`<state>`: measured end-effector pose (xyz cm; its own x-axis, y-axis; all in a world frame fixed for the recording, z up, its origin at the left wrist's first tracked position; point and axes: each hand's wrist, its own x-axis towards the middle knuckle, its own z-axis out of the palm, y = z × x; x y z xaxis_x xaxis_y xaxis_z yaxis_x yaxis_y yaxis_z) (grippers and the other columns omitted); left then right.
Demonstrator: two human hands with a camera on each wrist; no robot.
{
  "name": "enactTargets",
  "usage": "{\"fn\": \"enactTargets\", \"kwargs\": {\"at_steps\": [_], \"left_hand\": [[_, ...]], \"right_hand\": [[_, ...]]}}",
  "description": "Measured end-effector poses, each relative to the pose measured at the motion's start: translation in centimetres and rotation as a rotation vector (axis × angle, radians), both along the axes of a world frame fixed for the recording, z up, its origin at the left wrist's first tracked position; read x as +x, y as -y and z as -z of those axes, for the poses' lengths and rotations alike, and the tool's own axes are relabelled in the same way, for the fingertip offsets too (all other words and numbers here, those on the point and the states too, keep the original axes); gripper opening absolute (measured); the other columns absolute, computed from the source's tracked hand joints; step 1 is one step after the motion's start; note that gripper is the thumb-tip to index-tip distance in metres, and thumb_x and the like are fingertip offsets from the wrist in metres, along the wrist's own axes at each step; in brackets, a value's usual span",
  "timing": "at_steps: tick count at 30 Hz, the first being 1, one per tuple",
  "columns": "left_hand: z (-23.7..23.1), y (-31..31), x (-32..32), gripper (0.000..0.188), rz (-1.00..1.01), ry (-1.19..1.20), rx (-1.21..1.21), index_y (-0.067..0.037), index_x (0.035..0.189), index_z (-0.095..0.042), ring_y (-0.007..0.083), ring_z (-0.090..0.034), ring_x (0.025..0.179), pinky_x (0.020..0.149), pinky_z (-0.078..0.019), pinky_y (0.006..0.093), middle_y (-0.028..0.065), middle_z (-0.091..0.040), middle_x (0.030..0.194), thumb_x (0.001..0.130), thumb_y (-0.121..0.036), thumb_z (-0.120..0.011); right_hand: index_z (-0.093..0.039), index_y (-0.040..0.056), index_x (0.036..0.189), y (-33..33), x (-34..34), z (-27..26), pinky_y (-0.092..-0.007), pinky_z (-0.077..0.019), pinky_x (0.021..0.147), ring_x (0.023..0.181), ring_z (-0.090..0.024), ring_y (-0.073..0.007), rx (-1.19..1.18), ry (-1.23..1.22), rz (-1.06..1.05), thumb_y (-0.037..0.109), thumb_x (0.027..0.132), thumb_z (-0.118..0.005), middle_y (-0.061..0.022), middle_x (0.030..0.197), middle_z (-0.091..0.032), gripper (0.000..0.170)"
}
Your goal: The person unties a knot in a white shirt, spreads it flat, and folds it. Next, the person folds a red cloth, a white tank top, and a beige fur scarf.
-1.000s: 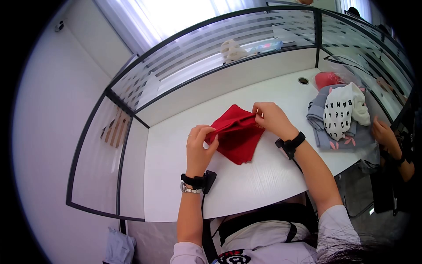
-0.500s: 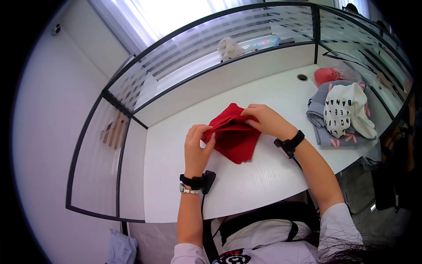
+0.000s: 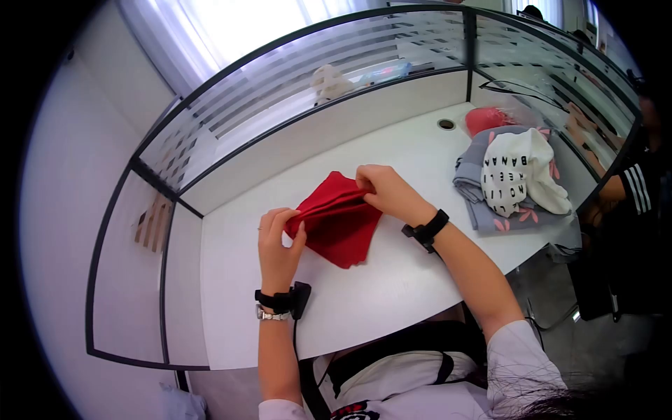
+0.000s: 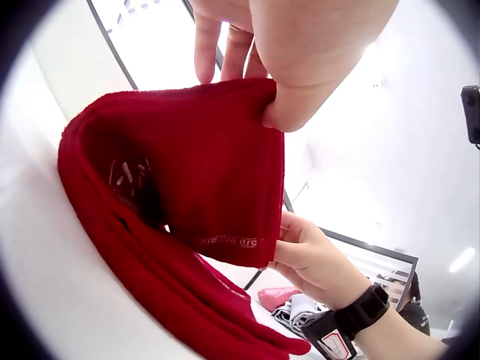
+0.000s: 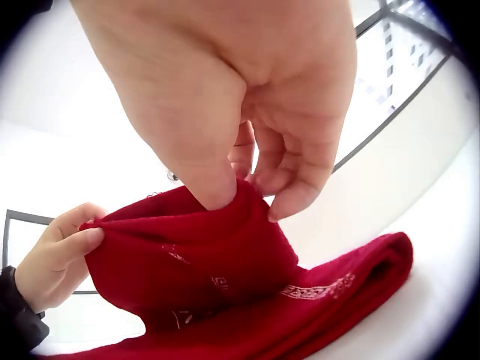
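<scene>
A folded red cloth with a pale patterned border lies on the white desk, its upper layer lifted by both hands. My left hand pinches the left corner between thumb and fingers. On the far right corner, the thumb and fingertips of my right hand pinch the same layer. In the left wrist view the raised layer of the red cloth bows into a loop over the thick folds below. The right wrist view shows silvery marks on the red cloth inside the fold.
At the right of the desk, a white lettered cloth lies on a grey folded cloth. Behind these sits a pink-red bundle. A cable hole is near the back panel. A striped sleeve shows beyond the right partition.
The upper layer of the red cloth has been lifted further from the folds beneath, both hands keeping their pinch. The head view has turned right. Another person's hand by the pile has gone.
</scene>
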<state>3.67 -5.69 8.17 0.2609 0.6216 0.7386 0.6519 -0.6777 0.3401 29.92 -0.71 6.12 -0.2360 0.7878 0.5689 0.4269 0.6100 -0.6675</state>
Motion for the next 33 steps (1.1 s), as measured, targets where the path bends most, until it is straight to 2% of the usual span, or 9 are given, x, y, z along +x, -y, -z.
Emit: {"fn": "enactTargets", "kwargs": {"at_steps": [7,8,11,13,19,25,28,30,33], "left_hand": [[0.4,-0.3,-0.3,0.024,-0.031,-0.056,-0.049,-0.002,0.106,-0.064,0.0244,-0.061,0.091,0.082,-0.0497,0.0350,0.0102,-0.064,0.103,0.083,0.005,-0.069],[0.3,-0.2,-0.2,0.024,-0.028,-0.062,-0.050,-0.002,0.106,-0.064,0.0244,-0.061,0.091,0.082,-0.0498,0.0350,0.0101,-0.064,0.104,0.083,0.005,-0.070],[0.2,-0.1,-0.3,0.025,-0.053,-0.071,-0.073,-0.002,0.107,-0.064,0.0244,-0.061,0.092,0.083,-0.0500,0.0352,0.0096,-0.063,0.103,0.084,0.004,-0.070],[0.6,-0.4,-0.5,0.026,-0.103,-0.080,-0.095,-0.003,0.108,-0.064,0.0243,-0.060,0.094,0.082,-0.0499,0.0350,0.0092,-0.061,0.103,0.084,0.004,-0.071],[1.4,-0.9,-1.1,0.020,-0.147,-0.044,-0.138,-0.003,0.109,-0.064,0.0194,-0.059,0.089,0.071,-0.0494,0.0317,0.0064,-0.060,0.104,0.090,-0.003,-0.068],[-0.8,0.2,-1.5,0.017,-0.181,0.352,-0.283,-0.001,0.114,-0.060,0.0150,-0.060,0.077,0.064,-0.0485,0.0286,0.0078,-0.066,0.094,0.101,-0.011,-0.059],[-4.2,2.6,-1.2,0.015,-0.125,0.387,-0.236,-0.002,0.113,-0.061,0.0134,-0.053,0.070,0.059,-0.0408,0.0263,0.0061,-0.066,0.091,0.099,-0.008,-0.059],[-7.4,5.4,-1.1,0.015,-0.126,0.342,-0.178,-0.003,0.113,-0.062,0.0117,-0.052,0.069,0.058,-0.0393,0.0254,0.0047,-0.066,0.089,0.098,-0.007,-0.060],[-11.7,9.0,-1.9,0.019,-0.095,0.292,-0.075,-0.004,0.113,-0.065,0.0102,-0.050,0.069,0.059,-0.0377,0.0240,0.0026,-0.065,0.087,0.095,-0.005,-0.065]], "right_hand": [[-0.051,-0.0005,0.086,0.6,-0.1,-0.5,-0.0357,-0.0384,0.057,0.057,-0.041,-0.0237,-0.047,-0.104,0.103,-0.010,0.072,-0.056,-0.0107,0.060,-0.041,0.018],[-0.052,-0.0010,0.091,0.7,0.1,-0.9,-0.0394,-0.0480,0.063,0.064,-0.058,-0.0334,-0.150,0.000,0.144,-0.007,0.077,-0.061,-0.0171,0.067,-0.058,0.017],[-0.055,-0.0009,0.102,0.9,-0.4,-1.2,-0.0389,-0.0509,0.064,0.065,-0.063,-0.0335,-0.280,0.068,0.257,0.002,0.083,-0.062,-0.0169,0.068,-0.062,0.020],[-0.055,-0.0014,0.128,1.3,-0.3,-1.9,-0.0341,-0.0543,0.063,0.068,-0.070,-0.0258,-0.499,-0.051,0.148,0.013,0.091,-0.057,-0.0173,0.076,-0.071,0.040],[-0.059,0.0025,0.129,1.1,-0.6,-1.9,-0.0252,-0.0544,0.057,0.065,-0.068,-0.0175,-0.621,-0.255,-0.137,0.010,0.094,-0.048,-0.0132,0.087,-0.074,0.038],[-0.052,-0.0039,0.134,3.1,-1.0,-4.2,-0.0313,-0.0537,0.094,0.104,-0.068,-0.0189,-0.493,-0.437,-0.514,0.008,0.097,-0.064,-0.0144,0.119,-0.069,0.041],[-0.055,-0.0030,0.131,4.9,-1.2,-6.0,-0.0285,-0.0559,0.084,0.093,-0.070,-0.0165,-0.271,-0.443,-0.452,0.007,0.096,-0.064,-0.0120,0.108,-0.073,0.037],[-0.061,-0.0011,0.125,8.9,-0.7,-10.1,-0.0252,-0.0552,0.070,0.078,-0.069,-0.0126,-0.444,-0.307,-0.271,0.005,0.094,-0.064,-0.0093,0.089,-0.074,0.031],[-0.073,0.0024,0.106,12.7,0.1,-15.1,-0.0238,-0.0447,0.058,0.063,-0.057,-0.0090,-0.222,-0.128,-0.128,0.007,0.090,-0.070,-0.0035,0.073,-0.066,0.017]]}}
